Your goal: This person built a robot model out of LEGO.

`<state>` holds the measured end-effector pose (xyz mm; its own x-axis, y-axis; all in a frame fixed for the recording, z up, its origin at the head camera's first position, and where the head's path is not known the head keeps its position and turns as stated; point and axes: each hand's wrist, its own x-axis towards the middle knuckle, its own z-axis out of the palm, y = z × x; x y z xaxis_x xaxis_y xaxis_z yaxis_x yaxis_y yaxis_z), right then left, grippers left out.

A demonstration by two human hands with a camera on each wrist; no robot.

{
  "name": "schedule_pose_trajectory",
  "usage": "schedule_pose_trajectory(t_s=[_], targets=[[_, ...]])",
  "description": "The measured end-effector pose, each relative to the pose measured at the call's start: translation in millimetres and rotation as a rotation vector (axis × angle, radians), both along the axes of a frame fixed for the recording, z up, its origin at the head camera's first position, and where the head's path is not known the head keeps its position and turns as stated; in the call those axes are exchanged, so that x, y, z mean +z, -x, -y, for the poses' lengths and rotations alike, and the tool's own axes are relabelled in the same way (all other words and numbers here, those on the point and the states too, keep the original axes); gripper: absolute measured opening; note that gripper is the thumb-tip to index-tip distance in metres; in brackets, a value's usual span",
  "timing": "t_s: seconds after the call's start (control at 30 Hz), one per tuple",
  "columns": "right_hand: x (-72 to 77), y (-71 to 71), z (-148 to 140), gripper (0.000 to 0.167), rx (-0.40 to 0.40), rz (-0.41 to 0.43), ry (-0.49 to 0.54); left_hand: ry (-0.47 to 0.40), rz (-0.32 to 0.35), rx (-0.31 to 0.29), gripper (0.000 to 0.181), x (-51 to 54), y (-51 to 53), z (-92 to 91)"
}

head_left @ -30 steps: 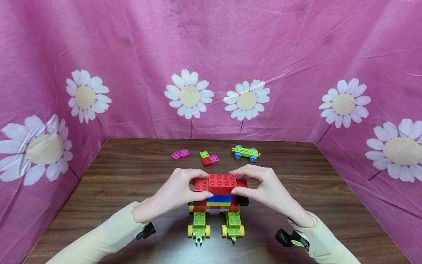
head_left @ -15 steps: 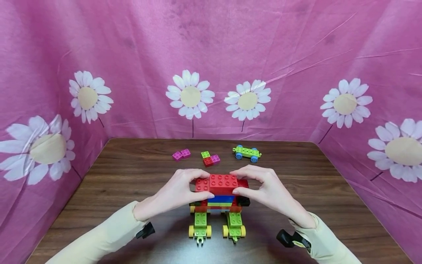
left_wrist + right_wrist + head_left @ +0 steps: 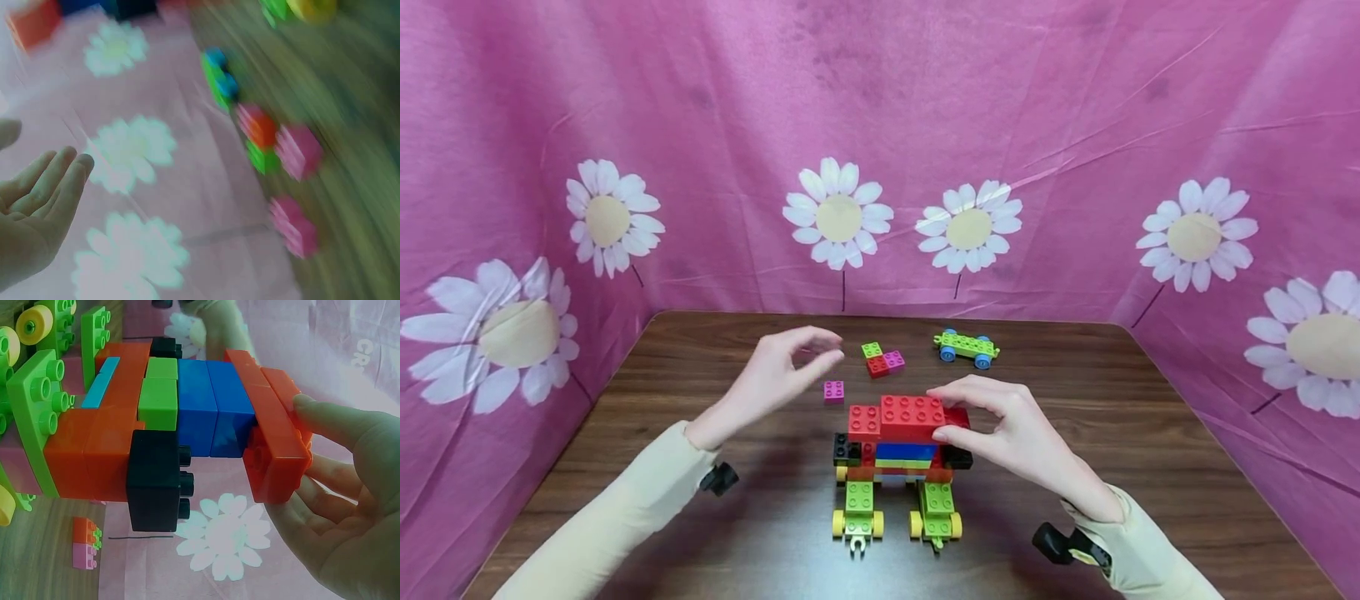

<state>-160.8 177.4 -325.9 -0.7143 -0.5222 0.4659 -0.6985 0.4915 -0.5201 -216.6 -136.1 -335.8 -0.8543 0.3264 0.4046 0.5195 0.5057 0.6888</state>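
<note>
A figure built of bricks stands upright on green bases (image 3: 859, 497) with yellow wheels. A large red brick (image 3: 912, 417) tops it, above blue bricks (image 3: 906, 452). My right hand (image 3: 1015, 425) pinches that red brick at its right end, thumb in front and fingers behind; in the right wrist view the hand (image 3: 350, 487) grips the red top. Away from the figure, up and to the left, my left hand (image 3: 763, 379) is raised with relaxed fingers and nothing held. Below its fingers lies a single magenta brick (image 3: 833, 392).
Behind the figure are joined green, red (image 3: 877, 367) and magenta bricks, with a green car base (image 3: 967, 346) on blue wheels to their right. The left wrist view, blurred, also shows a magenta pair (image 3: 294, 226). A pink daisy cloth (image 3: 895, 100) surrounds the table (image 3: 1075, 367).
My left hand has let go of the figure's top and moved up and left, uncovering the single magenta brick and a black side brick, and covering the magenta pair. My right hand keeps its grip.
</note>
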Motion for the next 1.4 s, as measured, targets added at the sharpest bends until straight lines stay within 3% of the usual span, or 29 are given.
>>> schedule_pose_trajectory(t_s=[0.1,0.23,0.4,0.57,0.73,0.87,1.17,1.4], targets=[[0.1,0.0,0,0.044,-0.002,-0.001,-0.001,0.033,-0.004,0.085,0.022,-12.2,23.6,14.1],[-0.7,-0.9,0,0.044,-0.002,-0.001,-0.007,0.071,0.062,0.107,0.025,-34.5,49.2,31.3],[-1.4,-1.4,0,0.043,0.004,0.008,-0.012,0.156,0.118,0.137,0.030,-58.5,72.5,43.4],[-1.7,-1.4,0,0.043,0.005,0.007,-0.004,0.269,0.177,0.180,0.044,-74.6,91.5,44.4],[-2.2,-1.7,0,0.043,0.012,0.007,-0.005,0.360,0.233,0.199,0.058,-87.2,100.0,41.6],[-1.6,-1.8,0,0.043,0.007,0.013,-0.007,0.374,0.252,0.205,0.059,-92.9,104.3,38.1],[-0.5,-1.7,0,0.043,0.011,0.015,0.000,0.401,0.224,0.242,0.049,-97.0,112.4,32.2],[0.6,-2.7,-1,0.043,-0.003,0.006,-0.002,0.359,0.233,0.235,0.036,-95.6,114.8,33.4]])
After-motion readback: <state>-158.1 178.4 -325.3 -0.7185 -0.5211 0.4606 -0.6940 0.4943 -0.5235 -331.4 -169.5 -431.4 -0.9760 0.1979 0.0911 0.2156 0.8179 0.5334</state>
